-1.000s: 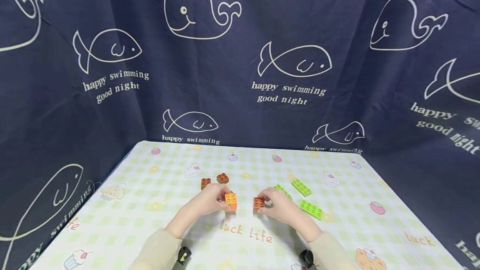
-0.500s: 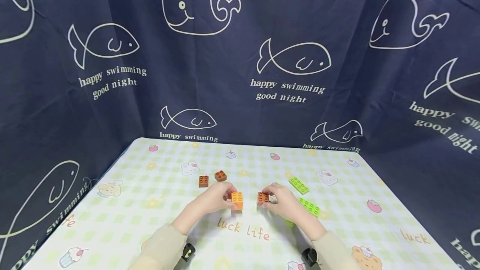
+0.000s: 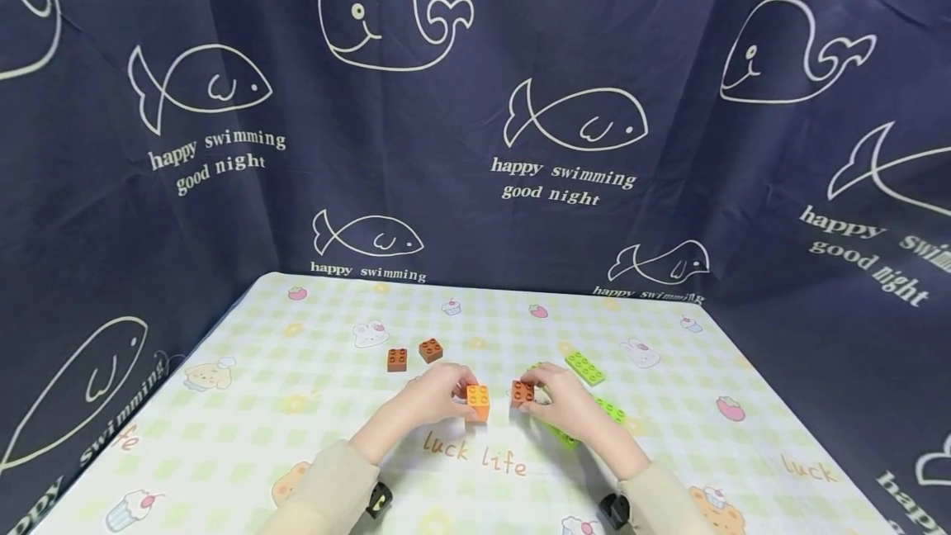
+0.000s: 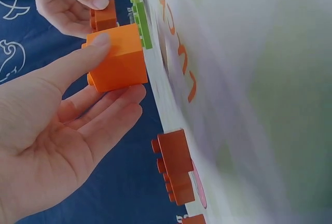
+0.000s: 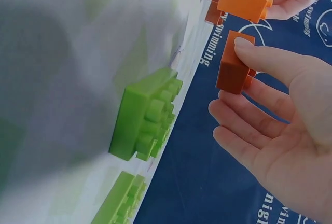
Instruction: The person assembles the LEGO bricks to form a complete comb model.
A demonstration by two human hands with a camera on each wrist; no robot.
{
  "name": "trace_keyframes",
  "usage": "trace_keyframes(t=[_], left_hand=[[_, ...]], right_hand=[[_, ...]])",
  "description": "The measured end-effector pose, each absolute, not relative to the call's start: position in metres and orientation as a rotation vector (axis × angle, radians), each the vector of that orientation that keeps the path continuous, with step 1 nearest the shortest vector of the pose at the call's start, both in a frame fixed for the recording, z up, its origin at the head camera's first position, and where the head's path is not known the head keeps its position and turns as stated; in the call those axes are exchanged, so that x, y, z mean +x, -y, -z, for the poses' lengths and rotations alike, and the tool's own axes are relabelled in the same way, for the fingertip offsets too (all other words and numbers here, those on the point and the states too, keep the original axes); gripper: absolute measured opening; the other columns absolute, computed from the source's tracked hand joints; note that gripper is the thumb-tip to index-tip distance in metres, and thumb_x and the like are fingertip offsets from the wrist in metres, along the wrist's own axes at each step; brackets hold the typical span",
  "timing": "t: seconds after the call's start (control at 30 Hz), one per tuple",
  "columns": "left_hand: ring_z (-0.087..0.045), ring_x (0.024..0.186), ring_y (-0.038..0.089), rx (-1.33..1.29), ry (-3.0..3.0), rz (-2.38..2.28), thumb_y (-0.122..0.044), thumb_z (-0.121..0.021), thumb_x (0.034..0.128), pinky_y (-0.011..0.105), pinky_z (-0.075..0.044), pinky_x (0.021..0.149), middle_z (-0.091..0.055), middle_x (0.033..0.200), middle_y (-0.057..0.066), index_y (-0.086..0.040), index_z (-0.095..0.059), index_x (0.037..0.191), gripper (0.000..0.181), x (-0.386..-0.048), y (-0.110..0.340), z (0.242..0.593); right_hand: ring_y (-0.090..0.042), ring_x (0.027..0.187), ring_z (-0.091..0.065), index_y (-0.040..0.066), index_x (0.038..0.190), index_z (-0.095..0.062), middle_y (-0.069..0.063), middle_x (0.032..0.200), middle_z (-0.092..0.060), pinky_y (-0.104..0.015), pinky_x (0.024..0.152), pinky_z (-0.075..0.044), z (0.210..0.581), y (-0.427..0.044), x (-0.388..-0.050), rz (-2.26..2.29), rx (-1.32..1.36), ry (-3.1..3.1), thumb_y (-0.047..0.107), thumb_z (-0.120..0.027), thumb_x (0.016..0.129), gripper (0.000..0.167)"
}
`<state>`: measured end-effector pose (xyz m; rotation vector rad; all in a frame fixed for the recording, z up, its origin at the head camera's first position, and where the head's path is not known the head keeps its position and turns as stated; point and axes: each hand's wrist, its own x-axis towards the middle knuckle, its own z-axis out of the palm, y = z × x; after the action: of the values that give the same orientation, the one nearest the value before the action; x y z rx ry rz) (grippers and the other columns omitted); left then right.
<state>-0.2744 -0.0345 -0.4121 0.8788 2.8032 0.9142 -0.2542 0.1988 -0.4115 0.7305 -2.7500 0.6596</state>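
Note:
My left hand pinches an orange block between thumb and fingers, with its studs up in the head view. Across a small gap, my right hand pinches a brown four-stud brick by its near and far sides. Both bricks look held slightly above the cloth, apart from each other. The left wrist view shows the left thumb on the smooth side of the orange block. In the right wrist view, the right thumb presses the brown brick, while the other fingers extend behind and below it.
Two loose brown bricks lie beyond the left hand. Several green eight-stud bricks lie around the right hand, some partly hidden by it. A checked cloth covers the table; a dark blue curtain hangs behind.
Both hands have shifted to the right with their bricks, the left one further, so the gap between the bricks has narrowed. The head view has also shifted slightly.

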Motion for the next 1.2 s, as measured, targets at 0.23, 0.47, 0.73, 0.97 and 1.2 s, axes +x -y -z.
trace_keyframes(t=[0.23, 0.47, 0.73, 0.97, 1.2], left_hand=[[-0.060, 0.083, 0.009, 0.896, -2.808, -0.911, -0.024, -0.078, 0.0749, 0.025, -0.050, 0.075, -0.065, 0.091, -0.004, -0.012, -0.063, 0.099, 0.031, -0.278, 0.029, 0.416], [-0.057, 0.077, 0.008, 0.934, -2.773, -0.945, -0.020, -0.080, 0.0727, 0.021, -0.048, 0.071, -0.062, 0.085, -0.004, -0.010, -0.062, 0.094, 0.030, -0.281, 0.024, 0.419], [-0.052, 0.074, 0.006, 0.942, -2.747, -0.916, -0.019, -0.081, 0.0725, 0.019, -0.046, 0.068, -0.059, 0.082, -0.005, -0.010, -0.060, 0.092, 0.029, -0.281, 0.020, 0.420], [-0.051, 0.072, 0.004, 0.972, -2.761, -0.892, -0.018, -0.081, 0.0724, 0.017, -0.046, 0.067, -0.059, 0.081, -0.006, -0.010, -0.060, 0.090, 0.029, -0.282, 0.020, 0.422], [-0.054, 0.073, 0.005, 0.955, -2.734, -0.924, -0.018, -0.080, 0.0726, 0.017, -0.047, 0.067, -0.060, 0.081, -0.006, -0.010, -0.060, 0.089, 0.027, -0.281, 0.018, 0.423]], right_hand=[[-0.022, 0.089, -0.062, 0.002, 0.106, -0.066, -0.003, 0.094, -0.065, -0.037, 0.080, -0.053, 0.409, -0.201, -0.253, -0.669, 0.740, 2.739, 0.015, -0.076, 0.075, 0.035], [-0.021, 0.088, -0.061, 0.003, 0.107, -0.066, -0.002, 0.093, -0.065, -0.036, 0.080, -0.053, 0.409, -0.201, -0.254, -0.679, 0.716, 2.751, 0.016, -0.076, 0.075, 0.036], [-0.021, 0.087, -0.062, 0.003, 0.106, -0.066, -0.002, 0.093, -0.064, -0.035, 0.079, -0.053, 0.409, -0.200, -0.254, -0.697, 0.707, 2.745, 0.016, -0.077, 0.075, 0.036], [-0.021, 0.088, -0.062, 0.005, 0.105, -0.066, -0.003, 0.095, -0.066, -0.034, 0.079, -0.053, 0.405, -0.197, -0.252, -0.684, 0.728, 2.725, 0.017, -0.077, 0.075, 0.034], [-0.019, 0.090, -0.062, 0.004, 0.106, -0.066, -0.004, 0.097, -0.066, -0.036, 0.081, -0.054, 0.402, -0.192, -0.248, -0.688, 0.759, 2.720, 0.015, -0.076, 0.076, 0.033]])
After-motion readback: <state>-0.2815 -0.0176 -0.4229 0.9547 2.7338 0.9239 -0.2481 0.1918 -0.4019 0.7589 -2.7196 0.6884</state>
